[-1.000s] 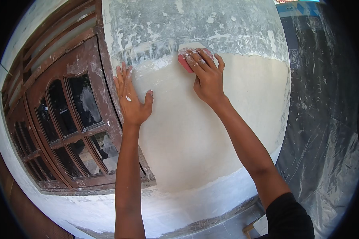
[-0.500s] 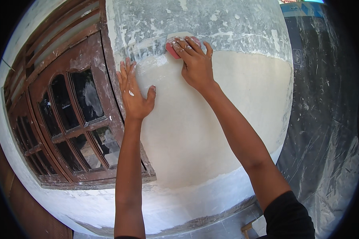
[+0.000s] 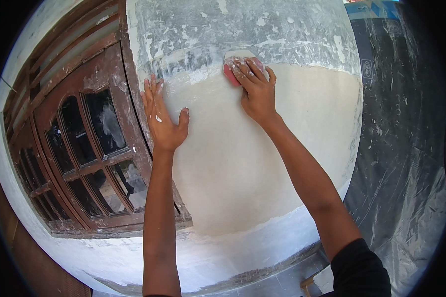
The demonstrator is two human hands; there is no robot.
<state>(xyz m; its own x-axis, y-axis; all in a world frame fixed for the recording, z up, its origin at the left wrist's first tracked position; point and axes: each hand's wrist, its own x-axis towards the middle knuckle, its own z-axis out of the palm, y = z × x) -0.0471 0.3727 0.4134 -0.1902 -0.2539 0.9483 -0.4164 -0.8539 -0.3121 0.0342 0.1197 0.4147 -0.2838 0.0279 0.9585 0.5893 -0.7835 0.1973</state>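
Note:
My right hand (image 3: pixel 253 89) presses a small red pad with a pale face (image 3: pixel 229 73) flat against the wall (image 3: pixel 243 163), at the line where smooth cream plaster meets rough grey-white plaster above. Its fingers are spread over the pad and dusted white. My left hand (image 3: pixel 162 119) rests flat and open on the cream plaster beside the window frame (image 3: pixel 134 94), fingers pointing up, holding nothing.
A dark brown wooden window (image 3: pixel 84 143) with arched glass panes fills the left, its frame smeared with plaster. Clear plastic sheeting (image 3: pixel 406 163) hangs over dark surfaces on the right. A white band of wall (image 3: pixel 208 257) runs below the cream patch, above the grey floor.
My right hand slid the red pad left along the plaster edge, then back to the right. My left hand stayed flat on the wall near the window frame.

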